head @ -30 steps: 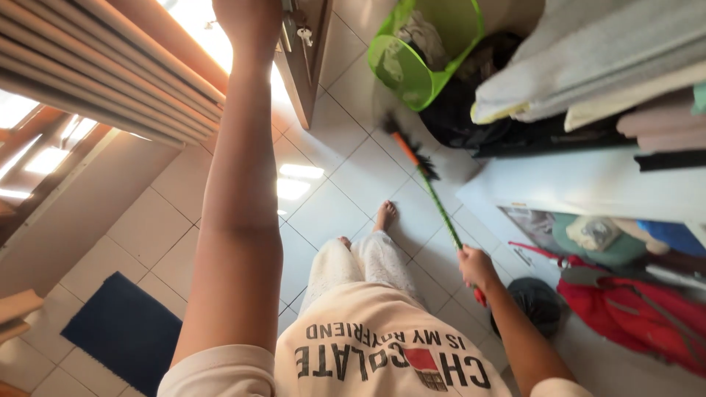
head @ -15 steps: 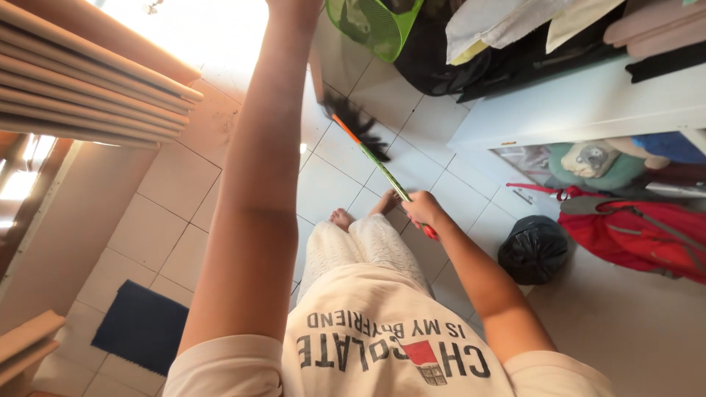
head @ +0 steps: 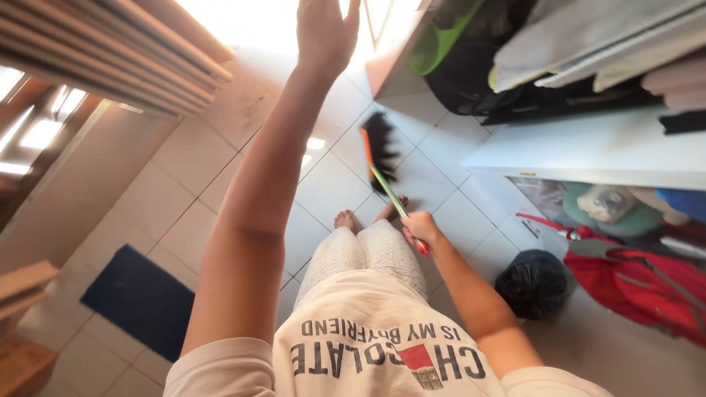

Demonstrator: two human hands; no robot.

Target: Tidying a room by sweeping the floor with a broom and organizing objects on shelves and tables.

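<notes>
Fingers of the right hand [head: 421, 229] wrap tight around the green stick of a broom [head: 387, 187], and its black brush sits on the white floor tiles [head: 184, 220] just past the bare feet. The left hand [head: 326, 31] is up high with fingers loose and a bit spread, holding nothing. A black bag [head: 531, 283] sits near a red backpack [head: 647, 283].

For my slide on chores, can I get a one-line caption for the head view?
Right hand grips a green-handled broom on the white tiled floor; left hand is raised, open.
</notes>
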